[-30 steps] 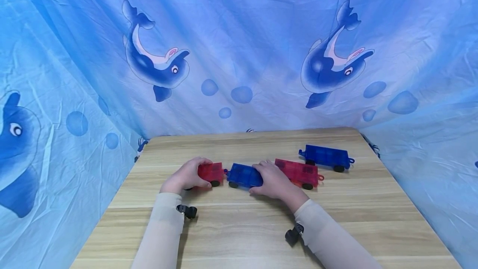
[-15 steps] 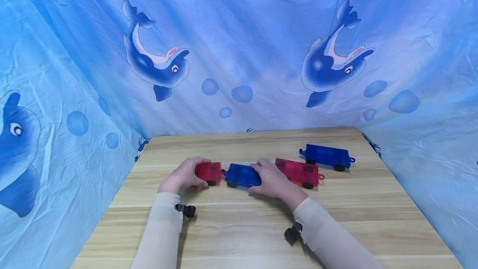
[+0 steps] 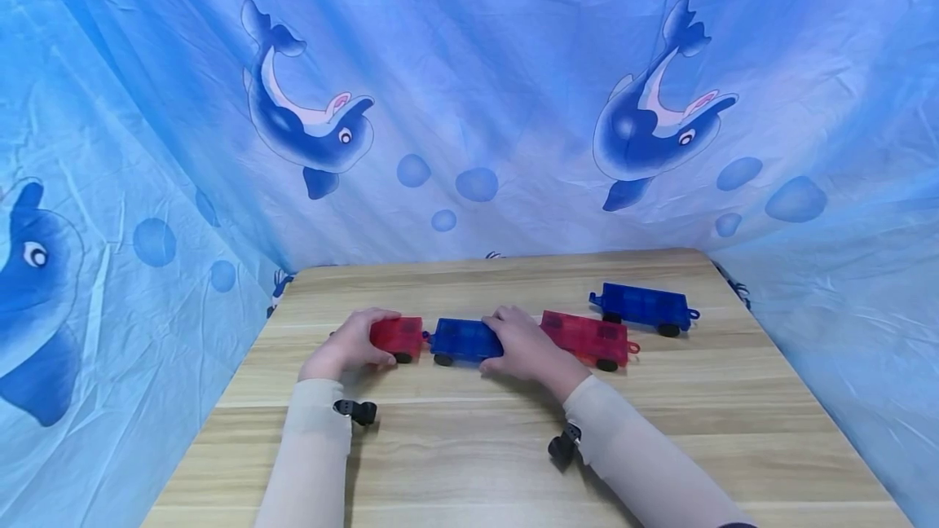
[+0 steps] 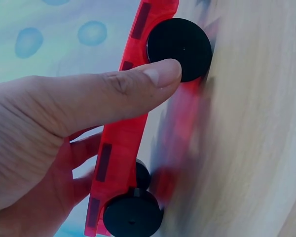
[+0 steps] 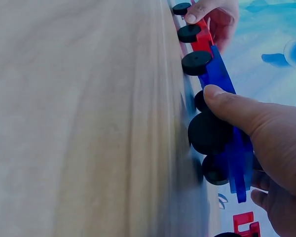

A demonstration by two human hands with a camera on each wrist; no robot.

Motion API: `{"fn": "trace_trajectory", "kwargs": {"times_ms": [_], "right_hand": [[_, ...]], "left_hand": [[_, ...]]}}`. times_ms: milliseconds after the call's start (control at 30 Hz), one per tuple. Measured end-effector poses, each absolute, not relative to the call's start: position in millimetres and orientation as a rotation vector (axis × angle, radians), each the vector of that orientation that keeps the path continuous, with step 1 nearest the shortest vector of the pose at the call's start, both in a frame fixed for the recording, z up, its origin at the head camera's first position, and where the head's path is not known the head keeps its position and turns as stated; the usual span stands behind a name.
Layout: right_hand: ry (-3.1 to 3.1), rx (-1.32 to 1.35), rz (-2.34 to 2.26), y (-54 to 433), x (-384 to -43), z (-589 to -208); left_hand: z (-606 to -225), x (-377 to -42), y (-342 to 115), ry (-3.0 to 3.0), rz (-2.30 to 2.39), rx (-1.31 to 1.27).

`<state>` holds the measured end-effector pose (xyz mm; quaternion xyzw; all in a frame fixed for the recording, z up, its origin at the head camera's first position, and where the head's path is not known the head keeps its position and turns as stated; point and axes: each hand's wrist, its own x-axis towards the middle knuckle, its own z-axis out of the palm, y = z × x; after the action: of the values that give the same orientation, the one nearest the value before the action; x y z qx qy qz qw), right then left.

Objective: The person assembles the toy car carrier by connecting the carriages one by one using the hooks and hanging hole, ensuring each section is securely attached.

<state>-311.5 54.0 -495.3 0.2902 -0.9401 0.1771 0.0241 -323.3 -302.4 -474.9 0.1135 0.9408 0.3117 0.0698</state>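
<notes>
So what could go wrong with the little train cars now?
The red car in the left grip and the blue car in the right grip meet at a small hook, so moving them unevenly might pull them apart or jam them.

The other red car is close to the right grip; a bump could perhaps send it rolling on its black wheels.
</notes>
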Motion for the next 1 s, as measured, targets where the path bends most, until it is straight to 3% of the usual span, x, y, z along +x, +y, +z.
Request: {"fn": "trace_trajectory", "kwargs": {"times_ms": [467,1000], "right_hand": [[-2.885,0.921,0.489,49,-325,-492],[-2.893,0.876,0.634,62,-317,-486]], "left_hand": [[-469,-318,-306,2.846,0.913,0.258],[-462,-314,-302,2.909,0.79,0.214]]}}
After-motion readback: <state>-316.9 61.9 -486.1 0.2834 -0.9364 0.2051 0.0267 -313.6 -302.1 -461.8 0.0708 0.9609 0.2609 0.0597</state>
